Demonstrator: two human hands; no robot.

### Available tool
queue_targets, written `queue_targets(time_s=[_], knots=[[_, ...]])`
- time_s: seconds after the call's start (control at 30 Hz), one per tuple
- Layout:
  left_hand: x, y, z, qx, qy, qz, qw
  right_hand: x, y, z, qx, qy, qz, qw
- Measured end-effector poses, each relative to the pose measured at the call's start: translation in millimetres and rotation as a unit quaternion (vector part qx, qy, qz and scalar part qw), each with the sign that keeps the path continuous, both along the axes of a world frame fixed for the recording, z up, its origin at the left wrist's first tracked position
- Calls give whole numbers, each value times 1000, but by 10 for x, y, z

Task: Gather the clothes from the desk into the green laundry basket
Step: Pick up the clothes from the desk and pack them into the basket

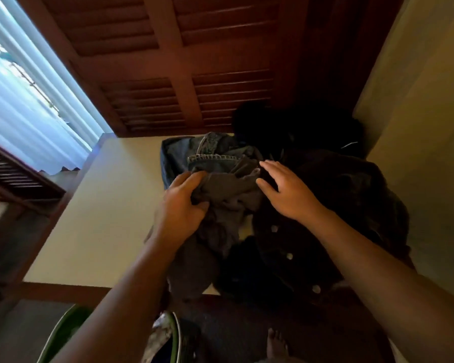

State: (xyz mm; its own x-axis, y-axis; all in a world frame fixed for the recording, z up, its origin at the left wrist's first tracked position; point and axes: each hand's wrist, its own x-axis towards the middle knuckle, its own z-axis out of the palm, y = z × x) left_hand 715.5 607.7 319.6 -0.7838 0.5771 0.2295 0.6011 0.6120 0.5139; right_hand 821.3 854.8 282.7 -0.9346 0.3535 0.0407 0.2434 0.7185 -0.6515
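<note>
Grey cloth, a crumpled garment (228,189), lies at the middle of the clothes pile, and I read the left hand (180,205) as gripping it: fingers curled over its far edge, thumb pressed into the folds on the near side. The lower part of the garment hangs over the near edge of the desk (110,205).

The right hand (286,189) is spread wide, fingers straight and holding nothing. It sits above the seam between the grey garment and a dark jacket (325,205). The picture is dim there, so its fingertips may be touching the fabric; I cannot confirm contact.

Pile layout on the cream desk top:
- Blue jeans (207,155), bunched, just beyond the grey garment.
- Dark jacket on the right, with a row of pale snap buttons (289,255) running toward the near edge.
- More black clothing at the far right corner, too dark to identify.

The green laundry basket (66,328) stands on the floor at the near left, below the desk edge, with a patterned cloth (160,334) inside it.
</note>
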Motion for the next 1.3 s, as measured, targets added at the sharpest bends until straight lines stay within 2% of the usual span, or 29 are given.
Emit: queue_targets(time_s=[0.1,0.17,0.27,0.33,0.43,0.5,0.6,0.67,0.73,0.83,1.0,1.13,1.3], knots=[[-166,-283,373,75,56,76,993,-371,152,-40,-25,13,11,1000],[-237,-435,576,103,88,110,985,-587,214,-121,-4,-11,48,999],[-292,-486,704,84,120,128,981,-804,206,-276,112,-133,122,977],[-292,-448,712,60,132,128,981,-869,162,-356,124,-136,101,978],[-272,-402,654,37,145,145,978,-916,84,-325,77,-25,35,996],[-262,-416,595,30,152,167,974,-901,-14,-203,81,28,37,996],[-300,-484,521,39,158,200,966,-791,-222,89,98,133,51,985],[-319,-506,487,48,154,210,964,-682,-388,311,53,233,66,969],[-331,-490,475,61,148,228,960,-625,-574,522,-22,293,110,950],[-337,-438,443,76,140,239,958,-645,-776,575,-146,228,183,945],[-231,-445,331,52,118,186,974,-562,-606,-107,-45,62,146,986],[-160,-448,275,38,76,128,988,-323,-394,-262,-61,14,109,992],[-47,-152,341,70,42,53,995,-108,-166,-257,-104,28,49,993]])
